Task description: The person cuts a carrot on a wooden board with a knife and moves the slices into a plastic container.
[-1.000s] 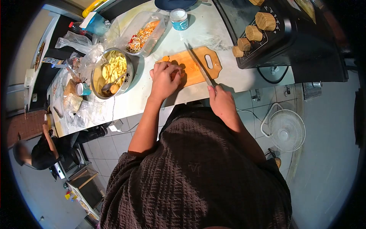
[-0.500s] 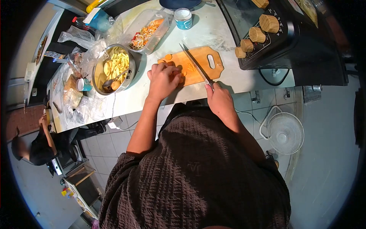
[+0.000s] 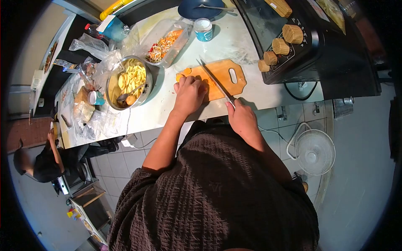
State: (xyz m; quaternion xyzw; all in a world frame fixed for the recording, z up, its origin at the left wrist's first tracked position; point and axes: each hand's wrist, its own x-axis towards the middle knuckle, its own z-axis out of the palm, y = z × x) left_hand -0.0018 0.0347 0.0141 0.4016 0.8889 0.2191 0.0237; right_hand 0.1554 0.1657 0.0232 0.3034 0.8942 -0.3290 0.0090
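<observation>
My right hand (image 3: 243,118) is wrapped round the handle of a kitchen knife (image 3: 215,81). Its long blade slants across a wooden cutting board (image 3: 235,88) with a handle hole. My left hand (image 3: 189,95) rests on the board left of the blade, fingers curled down over carrot pieces that it mostly hides. Carrot slices (image 3: 182,75) lie on the board's left end, just beyond my left fingers.
A steel pot (image 3: 147,93) of pale yellow slices with a spoon stands left. Behind are a plastic tub (image 3: 180,48) of shredded vegetables, a small jar (image 3: 203,30) and a dark pan (image 3: 194,9). An oven (image 3: 318,58) stands right. Another person (image 3: 46,163) is far left.
My left hand has shifted right across the board, nearer the blade, and now covers carrot pieces that showed before. My right hand keeps its hold on the knife. The whole view has shifted slightly.
</observation>
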